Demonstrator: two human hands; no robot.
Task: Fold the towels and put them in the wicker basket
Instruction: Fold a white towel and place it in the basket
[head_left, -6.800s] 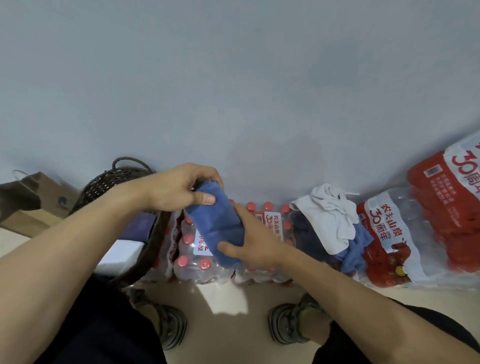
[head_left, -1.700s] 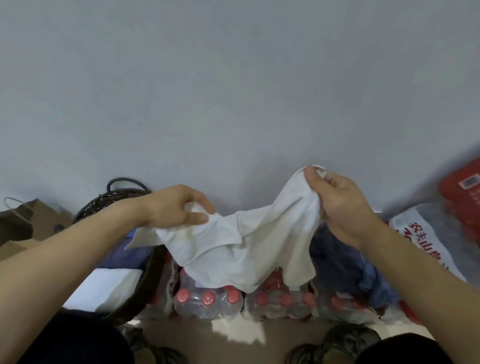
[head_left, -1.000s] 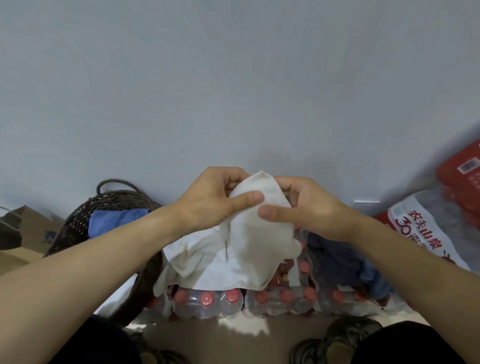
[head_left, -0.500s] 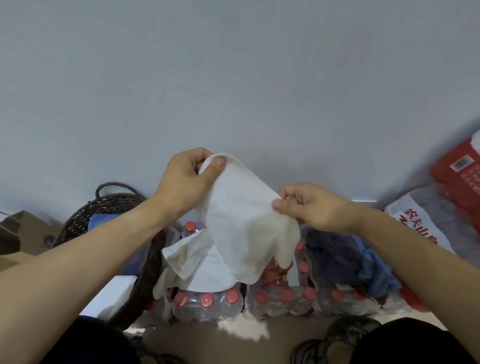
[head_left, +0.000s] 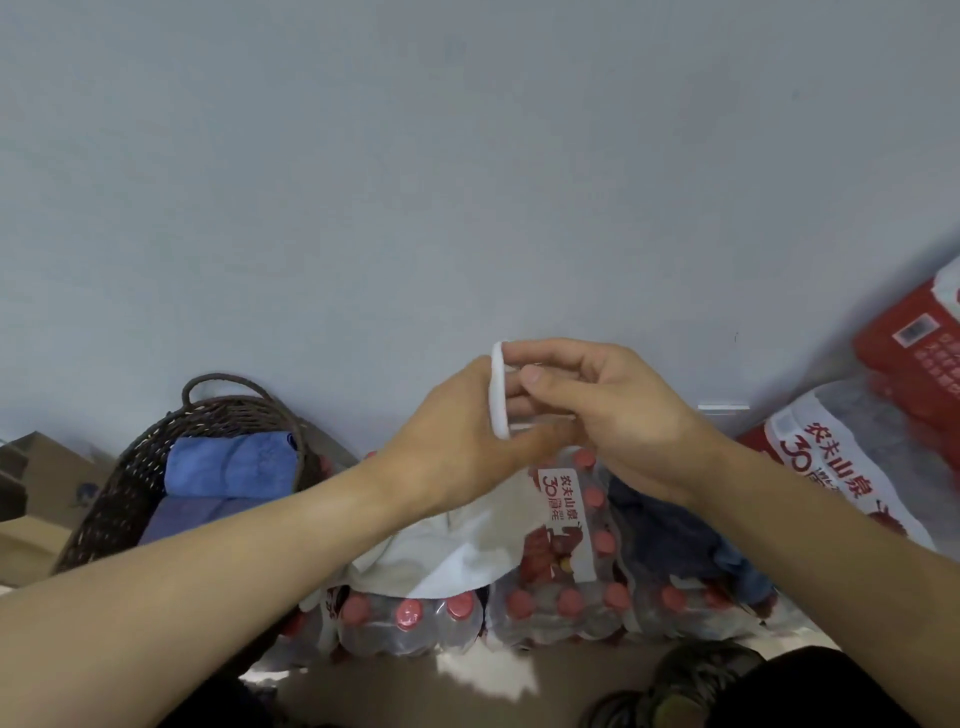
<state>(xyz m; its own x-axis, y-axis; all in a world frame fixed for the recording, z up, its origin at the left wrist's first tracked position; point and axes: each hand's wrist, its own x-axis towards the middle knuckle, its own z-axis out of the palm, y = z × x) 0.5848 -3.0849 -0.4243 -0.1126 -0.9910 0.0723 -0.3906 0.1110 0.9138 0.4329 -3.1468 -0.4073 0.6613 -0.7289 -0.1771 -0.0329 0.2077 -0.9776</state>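
Note:
Both hands hold one white towel in front of me. My left hand grips its upper edge, which shows as a thin white band between the hands. My right hand pinches that same edge from the right, fingers curled over it. The rest of the towel hangs below my left forearm onto the bottle packs. The dark wicker basket stands at the left and holds a folded blue towel. A dark blue towel lies crumpled at the right, under my right wrist.
Shrink-wrapped packs of red-capped water bottles line the wall below my hands. More red and white packs are stacked at the right. A brown cardboard box sits at the far left. My shoes and dark trousers show at the bottom.
The hands, spread apart with the white towel stretched between them, have come together at chest height. The towel's top edges now meet and the cloth hangs lower.

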